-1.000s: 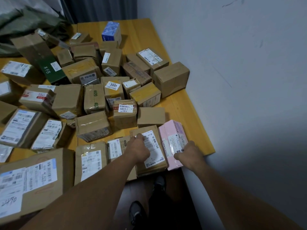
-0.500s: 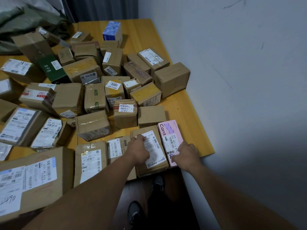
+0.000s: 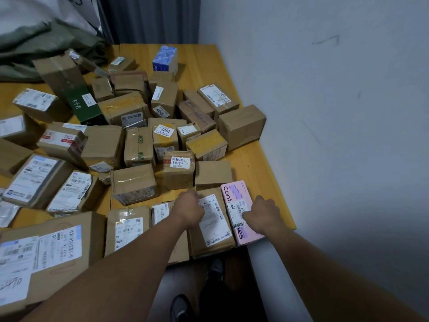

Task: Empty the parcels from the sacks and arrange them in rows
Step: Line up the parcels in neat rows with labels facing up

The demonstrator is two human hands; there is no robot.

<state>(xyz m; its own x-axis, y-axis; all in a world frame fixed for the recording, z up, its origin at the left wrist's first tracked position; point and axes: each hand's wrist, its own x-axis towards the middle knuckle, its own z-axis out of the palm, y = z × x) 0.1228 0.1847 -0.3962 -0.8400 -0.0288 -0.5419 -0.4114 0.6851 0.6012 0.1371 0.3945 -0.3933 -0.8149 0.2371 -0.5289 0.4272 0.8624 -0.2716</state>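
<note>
1. Table point(image 3: 260, 163) of yellow wood was seen beneath the pink box point(image 3: 233, 196), with a bare strip of it left to the right of that box.
2. The pink box was laid flat, printed face up, its near end reaching past the table's front edge.
3. The right hand point(image 3: 263, 216) was curled over the pink box's right side, and the box was grasped there.
4. A brown parcel point(image 3: 214, 228) with a white label was laid touching the pink box's left side. Its far left corner was gripped by the clenched left hand point(image 3: 189, 209).
5. Further left of the pink box, a labelled carton point(image 3: 126, 226) was lined up in the same front row.
6. Just behind the pink box, a plain carton point(image 3: 212, 173) was set; beyond it, cartons were heaped loosely, one marked 3001 point(image 3: 164, 133).
7. Far behind the pink box, a blue box point(image 3: 165, 58) was stood, and far behind and left, green sacks point(image 3: 46, 43) were slumped.
</note>
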